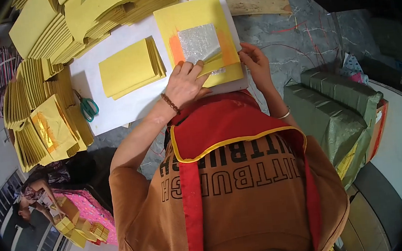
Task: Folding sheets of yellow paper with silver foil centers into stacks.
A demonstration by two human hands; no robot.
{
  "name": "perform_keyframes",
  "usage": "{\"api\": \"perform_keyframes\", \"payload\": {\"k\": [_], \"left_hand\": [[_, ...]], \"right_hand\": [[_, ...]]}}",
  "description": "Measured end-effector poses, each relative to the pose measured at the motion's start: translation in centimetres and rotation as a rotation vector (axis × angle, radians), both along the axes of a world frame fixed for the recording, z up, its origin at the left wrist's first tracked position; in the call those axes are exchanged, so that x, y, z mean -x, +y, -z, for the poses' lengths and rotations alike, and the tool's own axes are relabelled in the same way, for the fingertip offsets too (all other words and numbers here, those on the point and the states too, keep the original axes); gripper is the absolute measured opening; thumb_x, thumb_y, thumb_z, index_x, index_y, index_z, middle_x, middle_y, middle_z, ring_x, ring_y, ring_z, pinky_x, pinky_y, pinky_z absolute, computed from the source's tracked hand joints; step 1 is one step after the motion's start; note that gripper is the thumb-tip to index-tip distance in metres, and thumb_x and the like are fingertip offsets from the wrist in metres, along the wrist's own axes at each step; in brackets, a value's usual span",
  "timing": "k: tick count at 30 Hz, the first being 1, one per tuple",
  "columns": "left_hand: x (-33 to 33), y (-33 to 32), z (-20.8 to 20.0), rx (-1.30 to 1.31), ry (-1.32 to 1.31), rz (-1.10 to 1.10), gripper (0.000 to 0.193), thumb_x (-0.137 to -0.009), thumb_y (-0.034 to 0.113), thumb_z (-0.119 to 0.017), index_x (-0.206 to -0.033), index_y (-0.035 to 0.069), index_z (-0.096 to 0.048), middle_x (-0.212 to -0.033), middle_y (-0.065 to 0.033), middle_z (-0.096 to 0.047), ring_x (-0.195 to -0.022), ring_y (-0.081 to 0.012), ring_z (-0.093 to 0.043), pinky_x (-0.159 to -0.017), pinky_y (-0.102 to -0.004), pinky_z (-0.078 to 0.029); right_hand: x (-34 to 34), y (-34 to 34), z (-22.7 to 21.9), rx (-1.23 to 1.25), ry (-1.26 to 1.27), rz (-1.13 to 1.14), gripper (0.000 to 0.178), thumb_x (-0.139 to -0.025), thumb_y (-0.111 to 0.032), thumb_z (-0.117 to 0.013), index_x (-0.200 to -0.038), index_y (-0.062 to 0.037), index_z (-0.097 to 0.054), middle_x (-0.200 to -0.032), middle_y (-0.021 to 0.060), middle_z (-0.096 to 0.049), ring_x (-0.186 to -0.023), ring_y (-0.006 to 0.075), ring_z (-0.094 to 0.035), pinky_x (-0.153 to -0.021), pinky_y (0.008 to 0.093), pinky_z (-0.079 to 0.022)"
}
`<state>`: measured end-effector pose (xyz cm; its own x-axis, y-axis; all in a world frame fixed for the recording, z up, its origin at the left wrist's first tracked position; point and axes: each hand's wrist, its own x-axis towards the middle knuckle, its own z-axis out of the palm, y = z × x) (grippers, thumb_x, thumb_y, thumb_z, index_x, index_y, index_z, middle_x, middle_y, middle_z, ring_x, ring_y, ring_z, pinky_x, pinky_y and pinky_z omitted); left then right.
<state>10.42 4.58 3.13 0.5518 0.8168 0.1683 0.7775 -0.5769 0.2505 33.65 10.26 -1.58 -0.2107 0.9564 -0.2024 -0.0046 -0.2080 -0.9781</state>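
On the white board in front of me lies a yellow paper sheet (162,25) with a silver foil square (198,41) on an orange-tinted patch. Its near edge is lifted and partly turned over. My left hand (186,82), with a beaded bracelet at the wrist, grips that near edge, fingers curled over it and the thumb low down. At the sheet's right edge, my right hand (256,62) has its thumb and forefinger close together on the paper's border. Left of the sheet sits a small stack of folded yellow paper (125,70).
Tall stacks of folded yellow paper (98,12) line the far and left sides of the white board (91,83). Teal-handled scissors (88,107) lie at its left. Green-wrapped bundles (325,108) stand at right. Another person (29,197) handles yellow paper at far left.
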Motion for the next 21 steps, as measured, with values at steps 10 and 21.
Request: {"api": "perform_keyframes", "payload": {"k": [10,21], "left_hand": [[1.3,0.9,-0.5,0.041,-0.149,0.030,0.035,-0.074,0.015,-0.061,-0.109,0.010,-0.059,-0.103,-0.0092,-0.054,-0.083,-0.0232,-0.051,-0.074,-0.0313,-0.046],[0.2,0.5,0.0,-0.057,-0.084,0.030,0.045,-0.072,0.018,-0.063,-0.117,0.018,-0.055,-0.108,-0.0092,-0.054,-0.083,-0.0215,-0.050,-0.072,-0.0320,-0.045]], "right_hand": [[-0.4,-0.3,0.4,0.007,0.061,0.044,0.027,-0.086,-0.006,-0.052,-0.113,-0.0032,-0.054,-0.092,0.0017,-0.057,-0.084,0.0084,-0.052,-0.077,0.0218,-0.043],[0.4,-0.6,-1.3,-0.198,-0.220,-0.110,0.037,-0.079,-0.006,-0.059,-0.116,-0.0053,-0.053,-0.096,-0.0008,-0.051,-0.078,0.0070,-0.049,-0.075,0.0219,-0.042]]}}
